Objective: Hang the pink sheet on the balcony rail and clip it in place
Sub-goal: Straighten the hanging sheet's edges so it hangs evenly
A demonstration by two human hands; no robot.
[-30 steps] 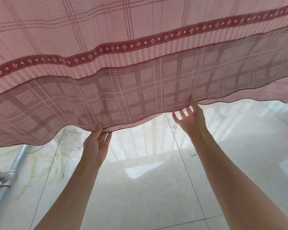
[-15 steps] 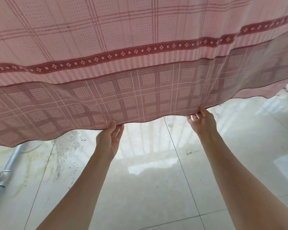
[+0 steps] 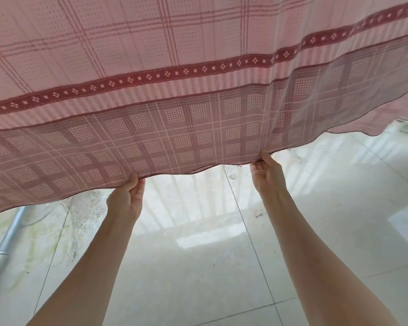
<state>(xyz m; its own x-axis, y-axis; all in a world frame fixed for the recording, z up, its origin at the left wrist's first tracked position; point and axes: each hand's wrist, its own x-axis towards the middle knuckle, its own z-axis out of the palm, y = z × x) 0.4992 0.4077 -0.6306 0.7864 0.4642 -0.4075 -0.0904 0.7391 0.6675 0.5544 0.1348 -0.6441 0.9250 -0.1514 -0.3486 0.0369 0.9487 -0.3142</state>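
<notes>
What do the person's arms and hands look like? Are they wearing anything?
Both arms are bare, with no sleeves showing. The left hand and right hand wear no gloves, and no rings, watch or bracelets show. The forearms look long and slim.

A glossy pale tiled floor point(image 3: 198, 267) fills the lower view, crossed by thin dark grout lines. Bright daylight reflects off it in soft vertical streaks around the centre. At 8 o'clock a grey metal pipe point(image 3: 7, 238) slants upward, with greenish stains and dark specks on the tiles just beside it.
</notes>
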